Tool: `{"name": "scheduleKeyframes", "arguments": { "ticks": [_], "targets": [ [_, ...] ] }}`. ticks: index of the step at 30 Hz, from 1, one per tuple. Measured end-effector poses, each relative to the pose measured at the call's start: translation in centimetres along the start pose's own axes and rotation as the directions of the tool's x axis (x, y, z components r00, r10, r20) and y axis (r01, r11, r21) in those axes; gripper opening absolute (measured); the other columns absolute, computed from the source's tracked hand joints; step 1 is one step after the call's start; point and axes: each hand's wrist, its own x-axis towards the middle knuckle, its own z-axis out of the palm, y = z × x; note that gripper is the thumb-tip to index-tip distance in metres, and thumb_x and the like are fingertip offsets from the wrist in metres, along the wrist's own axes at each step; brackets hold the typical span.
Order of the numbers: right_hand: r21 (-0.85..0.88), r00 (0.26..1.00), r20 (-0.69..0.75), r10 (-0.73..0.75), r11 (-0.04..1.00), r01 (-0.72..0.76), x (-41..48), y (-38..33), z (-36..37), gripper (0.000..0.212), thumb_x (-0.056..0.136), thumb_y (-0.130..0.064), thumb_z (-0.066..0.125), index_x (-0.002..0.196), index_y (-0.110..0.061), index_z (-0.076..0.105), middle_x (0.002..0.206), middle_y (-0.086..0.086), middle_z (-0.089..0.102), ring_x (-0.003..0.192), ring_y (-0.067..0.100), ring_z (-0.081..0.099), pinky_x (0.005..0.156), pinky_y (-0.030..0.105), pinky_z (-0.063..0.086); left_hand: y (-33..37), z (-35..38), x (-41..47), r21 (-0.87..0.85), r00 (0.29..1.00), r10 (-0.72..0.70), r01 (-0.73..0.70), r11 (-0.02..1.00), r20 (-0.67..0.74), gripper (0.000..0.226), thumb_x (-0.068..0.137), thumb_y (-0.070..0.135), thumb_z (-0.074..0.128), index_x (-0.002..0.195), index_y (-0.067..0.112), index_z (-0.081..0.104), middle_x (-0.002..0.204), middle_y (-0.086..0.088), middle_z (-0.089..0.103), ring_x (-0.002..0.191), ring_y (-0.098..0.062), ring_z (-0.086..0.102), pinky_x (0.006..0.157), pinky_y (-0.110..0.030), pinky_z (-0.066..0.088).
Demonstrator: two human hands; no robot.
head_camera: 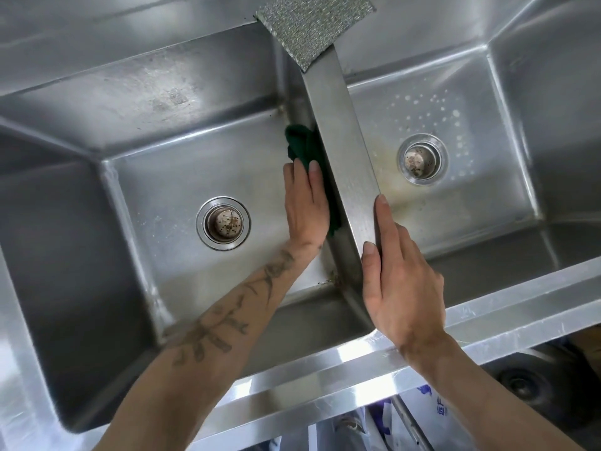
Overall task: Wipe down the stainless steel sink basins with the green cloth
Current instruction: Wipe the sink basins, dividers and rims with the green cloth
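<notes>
Two hands in view: your left hand (305,206), fingers (314,177) straight, presses cloth (304,141) against divider (341,131) wall at right edge of left basin (162,177); your right hand (401,288) lies flat on divider, holding nothing.

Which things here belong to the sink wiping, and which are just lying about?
In the job: green cloth, left hand pressing it, left basin, right basin, right hand on the divider.
Lying about: silver scouring cloth at the back, plastic bags below.

Commercial kitchen: deep twin-basin stainless sink (341,131), steel surround, scouring cloth (312,27) on divider
</notes>
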Motion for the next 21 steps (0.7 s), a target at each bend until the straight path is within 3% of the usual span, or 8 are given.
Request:
{"name": "scheduleKeyframes", "arguments": {
  "ticks": [2, 4, 6, 9, 12, 14, 18, 21],
  "targets": [
    [-0.001, 1.0, 0.0, 0.004, 1.0, -0.004, -0.1, 0.0, 0.1, 0.058, 0.11, -0.034, 0.033, 0.165, -0.026, 0.022, 0.135, -0.005, 0.059, 0.104, 0.019, 0.065, 0.068, 0.031, 0.037, -1.0, 0.4, -0.8, 0.052, 0.998, -0.053, 0.051, 0.997, 0.037, 0.031, 0.116, 0.032, 0.034, 0.11, 0.008, 0.052, 0.108, -0.008, 0.05, 0.086, -0.009, 0.054, 0.082, -0.038, 0.05],
    [-0.002, 1.0, -0.002, 0.003, 1.0, -0.003, 0.0, 0.0, 0.0, 0.058, 0.109, -0.034, 0.034, 0.165, -0.026, 0.022, 0.134, -0.004, 0.06, 0.103, 0.02, 0.065, 0.068, 0.031, 0.037, -1.8, 0.8, -1.2, 0.128, 0.986, -0.148, 0.138, 0.982, 0.072, 0.035, 0.117, 0.027, 0.033, 0.12, -0.002, 0.054, 0.119, -0.021, 0.052, 0.097, -0.034, 0.061, 0.087, -0.055, 0.053],
    [-0.001, 1.0, 0.004, 0.009, 1.0, -0.009, 0.0, 0.0, 0.0, 0.058, 0.109, -0.034, 0.034, 0.165, -0.027, 0.021, 0.133, -0.005, 0.06, 0.103, 0.02, 0.066, 0.067, 0.032, 0.038, -1.5, 0.7, -1.9, 0.142, 0.976, -0.206, 0.195, 0.971, 0.067, 0.037, 0.117, 0.025, 0.034, 0.123, -0.005, 0.054, 0.121, -0.024, 0.052, 0.101, -0.044, 0.06, 0.09, -0.06, 0.051],
    [0.004, 1.0, 0.01, 0.006, 1.0, -0.007, 0.0, -0.1, 0.0, 0.057, 0.11, -0.035, 0.033, 0.165, -0.027, 0.02, 0.134, -0.004, 0.06, 0.105, 0.02, 0.065, 0.067, 0.033, 0.038, -0.1, 0.1, -3.6, 0.046, 0.988, -0.15, 0.148, 0.988, 0.036, 0.034, 0.117, 0.03, 0.034, 0.116, 0.004, 0.056, 0.111, -0.015, 0.055, 0.1, -0.033, 0.058, 0.093, -0.051, 0.048],
    [0.012, 1.0, 0.012, -0.009, 1.0, 0.008, 0.1, 0.0, 0.2, 0.056, 0.11, -0.035, 0.03, 0.165, -0.026, 0.021, 0.138, -0.002, 0.06, 0.107, 0.02, 0.066, 0.067, 0.032, 0.041, 1.1, -0.8, -6.5, -0.056, 1.0, -0.03, 0.031, 0.998, 0.006, 0.025, 0.111, 0.041, 0.034, 0.105, 0.023, 0.051, 0.099, 0.004, 0.05, 0.09, -0.006, 0.052, 0.084, -0.018, 0.043],
    [0.017, 1.0, 0.014, -0.009, 1.0, 0.009, 0.1, 0.1, 0.1, 0.056, 0.11, -0.034, 0.031, 0.165, -0.024, 0.022, 0.139, -0.001, 0.06, 0.107, 0.021, 0.068, 0.066, 0.032, 0.045, 1.1, -0.9, -7.5, -0.063, 1.0, -0.013, 0.013, 0.998, 0.01, 0.027, 0.112, 0.038, 0.034, 0.106, 0.019, 0.051, 0.099, 0.006, 0.048, 0.088, 0.002, 0.05, 0.081, -0.011, 0.039],
    [0.019, 1.0, 0.01, -0.006, 1.0, 0.006, 0.0, 0.2, 0.2, 0.057, 0.11, -0.035, 0.031, 0.165, -0.025, 0.022, 0.136, -0.002, 0.061, 0.103, 0.022, 0.067, 0.065, 0.033, 0.046, 0.6, 0.3, -6.1, -0.061, 0.965, -0.257, 0.26, 0.964, 0.048, 0.035, 0.117, 0.035, 0.032, 0.118, 0.008, 0.055, 0.109, -0.006, 0.053, 0.095, -0.011, 0.053, 0.099, -0.045, 0.047],
    [0.015, 1.0, 0.005, 0.005, 1.0, -0.005, 0.0, 0.2, 0.3, 0.058, 0.109, -0.035, 0.031, 0.165, -0.028, 0.021, 0.131, -0.003, 0.06, 0.101, 0.021, 0.065, 0.065, 0.033, 0.04, 0.5, 0.0, -5.8, -0.026, 0.939, -0.327, 0.332, 0.943, 0.104, 0.039, 0.117, 0.039, 0.031, 0.13, 0.013, 0.057, 0.116, -0.008, 0.058, 0.109, -0.023, 0.056, 0.106, -0.046, 0.043]
  ]
}}
